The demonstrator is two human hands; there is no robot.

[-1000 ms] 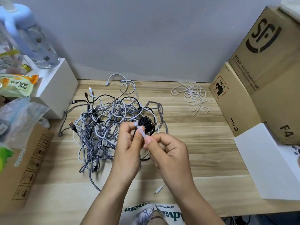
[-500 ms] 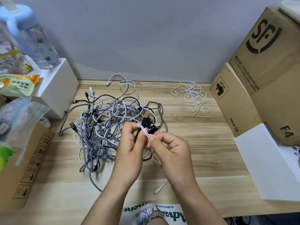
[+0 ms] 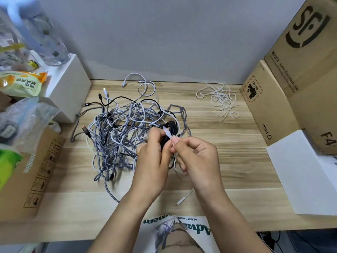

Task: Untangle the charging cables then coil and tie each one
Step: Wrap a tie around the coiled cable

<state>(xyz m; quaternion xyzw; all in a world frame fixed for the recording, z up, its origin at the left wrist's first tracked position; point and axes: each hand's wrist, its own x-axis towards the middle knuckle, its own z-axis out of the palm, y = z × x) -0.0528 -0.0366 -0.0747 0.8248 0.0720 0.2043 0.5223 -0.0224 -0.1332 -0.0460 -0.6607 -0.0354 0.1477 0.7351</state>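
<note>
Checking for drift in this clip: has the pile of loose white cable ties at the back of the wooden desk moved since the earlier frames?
No. The pile of loose white cable ties sits at the same spot beside the brown cardboard box, near the grey wall.

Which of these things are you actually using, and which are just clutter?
In use: black coiled cable held in left hand; white tie pinched by right hand; cable tangle; spare ties.

Clutter: cardboard boxes; water bottle; snack packet; white paper.

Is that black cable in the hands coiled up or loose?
Coiled: the black cable sits bunched in tight loops against the left hand, with a white tie pinched over it.
</note>
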